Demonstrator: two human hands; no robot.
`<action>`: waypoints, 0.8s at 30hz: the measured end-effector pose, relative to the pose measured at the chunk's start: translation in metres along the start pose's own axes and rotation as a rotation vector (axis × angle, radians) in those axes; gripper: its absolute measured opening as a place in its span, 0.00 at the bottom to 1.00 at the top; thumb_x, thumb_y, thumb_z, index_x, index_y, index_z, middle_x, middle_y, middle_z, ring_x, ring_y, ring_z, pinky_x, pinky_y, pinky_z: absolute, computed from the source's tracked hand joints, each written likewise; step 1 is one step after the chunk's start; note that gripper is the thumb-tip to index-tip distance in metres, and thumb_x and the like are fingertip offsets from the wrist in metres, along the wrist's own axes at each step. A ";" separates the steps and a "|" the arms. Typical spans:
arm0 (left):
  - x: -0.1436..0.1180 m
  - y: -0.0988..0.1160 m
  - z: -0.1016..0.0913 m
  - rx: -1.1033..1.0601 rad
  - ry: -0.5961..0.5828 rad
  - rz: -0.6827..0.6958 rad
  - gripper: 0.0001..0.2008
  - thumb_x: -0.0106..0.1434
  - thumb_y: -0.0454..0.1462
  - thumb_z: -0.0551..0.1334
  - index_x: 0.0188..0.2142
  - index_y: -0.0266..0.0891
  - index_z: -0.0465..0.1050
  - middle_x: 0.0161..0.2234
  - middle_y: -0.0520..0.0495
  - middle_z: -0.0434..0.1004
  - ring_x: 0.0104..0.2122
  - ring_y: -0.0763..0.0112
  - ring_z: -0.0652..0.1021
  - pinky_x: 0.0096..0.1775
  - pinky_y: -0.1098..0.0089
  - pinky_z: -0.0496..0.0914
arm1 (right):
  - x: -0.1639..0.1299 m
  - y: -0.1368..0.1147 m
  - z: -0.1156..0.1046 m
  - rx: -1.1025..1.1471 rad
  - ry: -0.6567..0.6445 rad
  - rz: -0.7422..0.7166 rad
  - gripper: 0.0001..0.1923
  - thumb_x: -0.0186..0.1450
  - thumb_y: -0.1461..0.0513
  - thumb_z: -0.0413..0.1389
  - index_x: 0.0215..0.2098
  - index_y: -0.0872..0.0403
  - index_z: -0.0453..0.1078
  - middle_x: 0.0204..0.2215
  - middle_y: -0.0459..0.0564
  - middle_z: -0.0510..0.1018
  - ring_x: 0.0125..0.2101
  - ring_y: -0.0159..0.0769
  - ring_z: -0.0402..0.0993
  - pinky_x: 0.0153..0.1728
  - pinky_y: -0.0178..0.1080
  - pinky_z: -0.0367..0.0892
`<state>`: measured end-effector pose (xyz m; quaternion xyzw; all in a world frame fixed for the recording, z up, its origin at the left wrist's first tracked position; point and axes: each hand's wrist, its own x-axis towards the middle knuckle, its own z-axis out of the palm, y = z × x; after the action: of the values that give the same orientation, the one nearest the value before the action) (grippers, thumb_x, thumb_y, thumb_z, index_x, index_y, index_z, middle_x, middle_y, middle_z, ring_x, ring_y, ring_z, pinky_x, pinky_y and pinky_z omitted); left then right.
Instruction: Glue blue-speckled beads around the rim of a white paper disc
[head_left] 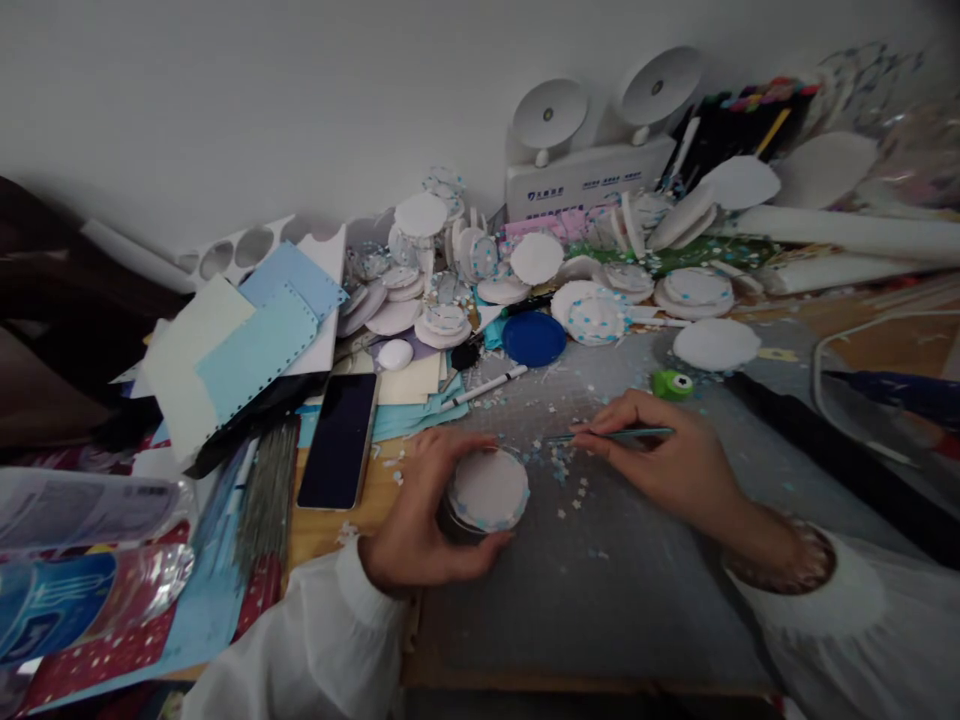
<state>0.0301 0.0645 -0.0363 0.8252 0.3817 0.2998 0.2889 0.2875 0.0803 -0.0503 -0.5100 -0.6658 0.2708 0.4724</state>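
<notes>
Dark phone [339, 440] lies flat, screen up, on the surface [330, 525] at left. Beside it – blue and cream paper sheets [240, 350], piled loose. White pen [484, 388] lies slanted near a round blue lid [534, 338]. Small green punch [672, 384] sits on the grey mat [600, 590], just beside a plain white disc [716, 343]. Heap of white discs [450, 280] further back – some dotted blue. White twin-lamp box [589, 165] against the wall. Marker pens [750, 115] far right.

White foam disc [488, 489] atop dark roll; slim tweezers [615, 434] level.
</notes>
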 end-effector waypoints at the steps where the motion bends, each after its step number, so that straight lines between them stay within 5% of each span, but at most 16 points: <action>1: -0.001 -0.001 0.000 -0.009 0.001 -0.003 0.33 0.50 0.37 0.68 0.55 0.42 0.59 0.49 0.41 0.68 0.50 0.53 0.70 0.52 0.54 0.64 | 0.000 0.000 -0.001 -0.006 0.002 0.004 0.11 0.57 0.56 0.64 0.24 0.51 0.68 0.23 0.46 0.78 0.27 0.36 0.78 0.27 0.36 0.73; 10: -0.002 -0.007 0.009 -0.002 0.011 -0.129 0.33 0.55 0.36 0.67 0.58 0.41 0.54 0.51 0.39 0.66 0.51 0.55 0.70 0.52 0.55 0.66 | -0.001 0.002 0.002 -0.027 -0.041 -0.007 0.10 0.57 0.58 0.64 0.24 0.50 0.68 0.23 0.46 0.79 0.28 0.38 0.79 0.28 0.38 0.72; 24: -0.002 -0.008 0.011 0.121 0.014 -0.107 0.32 0.57 0.38 0.66 0.57 0.41 0.54 0.52 0.38 0.65 0.52 0.54 0.69 0.52 0.53 0.66 | -0.002 0.002 0.004 -0.042 -0.047 0.040 0.09 0.57 0.58 0.64 0.24 0.51 0.69 0.24 0.47 0.79 0.27 0.37 0.78 0.27 0.37 0.71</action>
<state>0.0336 0.0641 -0.0499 0.8176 0.4447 0.2659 0.2514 0.2851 0.0793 -0.0542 -0.5268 -0.6718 0.2780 0.4404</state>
